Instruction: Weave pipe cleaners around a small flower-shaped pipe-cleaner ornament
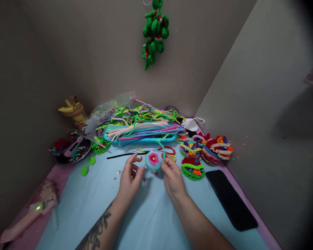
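Observation:
My right hand [173, 176] pinches the right edge of a round pipe-cleaner disc [153, 159], held up a little above the blue cloth. The disc has a yellow centre, a pink and red middle and a pale blue and lilac rim. A loose turquoise pipe cleaner [162, 145] arcs up from its right side. Just left of the disc is my left hand [129, 178], fingers curved and apart, holding nothing. Behind the hands lie a black pipe cleaner [122, 155] and a red pipe cleaner [172, 148].
A blue tray [146, 141] heaped with pipe cleaners stands at the back. Several finished pipe-cleaner faces [193, 170] lie right, beside a black phone [231, 199]. To the left are a metal dish [87, 150] and a pink glue gun [28, 220]. Green pieces [153, 34] hang on the wall.

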The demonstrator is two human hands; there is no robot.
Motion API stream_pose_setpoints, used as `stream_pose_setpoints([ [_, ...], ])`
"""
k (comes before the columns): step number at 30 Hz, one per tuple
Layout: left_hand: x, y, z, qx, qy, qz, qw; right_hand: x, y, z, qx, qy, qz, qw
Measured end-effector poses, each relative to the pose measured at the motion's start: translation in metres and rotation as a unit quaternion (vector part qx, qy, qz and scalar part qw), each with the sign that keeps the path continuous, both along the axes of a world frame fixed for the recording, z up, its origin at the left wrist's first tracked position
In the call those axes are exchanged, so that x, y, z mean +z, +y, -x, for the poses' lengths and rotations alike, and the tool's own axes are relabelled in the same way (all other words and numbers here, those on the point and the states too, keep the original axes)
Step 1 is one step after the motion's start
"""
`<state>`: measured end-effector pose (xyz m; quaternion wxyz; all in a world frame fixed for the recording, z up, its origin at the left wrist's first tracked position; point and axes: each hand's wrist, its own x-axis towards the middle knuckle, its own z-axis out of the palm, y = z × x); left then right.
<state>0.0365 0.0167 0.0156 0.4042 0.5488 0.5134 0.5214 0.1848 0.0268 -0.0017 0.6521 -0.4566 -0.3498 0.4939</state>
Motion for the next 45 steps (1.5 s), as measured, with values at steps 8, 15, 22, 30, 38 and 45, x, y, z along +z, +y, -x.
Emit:
stream_pose_setpoints([
  [8, 0.002, -0.007, -0.003, -0.053, 0.082, -0.016, 0.995, 0.000, -0.001, 0.006, 0.037, 0.002, 0.004, 0.999],
  [15, 0.010, -0.005, 0.000, -0.002, 0.123, -0.040, 0.992, 0.002, -0.008, 0.015, 0.066, 0.007, 0.006, 0.998],
  [22, 0.014, -0.002, 0.007, 0.019, 0.124, -0.016, 0.992, -0.003, -0.001, 0.001, -0.021, -0.109, -0.003, 0.994],
  [30, 0.018, 0.004, 0.015, -0.079, -0.006, 0.101, 0.992, -0.004, 0.007, -0.015, -0.045, -0.314, -0.108, 0.942],
  [38, 0.020, 0.006, 0.016, -0.042, -0.020, 0.113, 0.993, -0.006, 0.008, -0.018, -0.105, -0.330, -0.124, 0.930],
  [45, 0.017, 0.009, 0.018, 0.027, 0.051, 0.064, 0.996, 0.003, 0.000, -0.015, -0.104, -0.270, -0.131, 0.948],
])
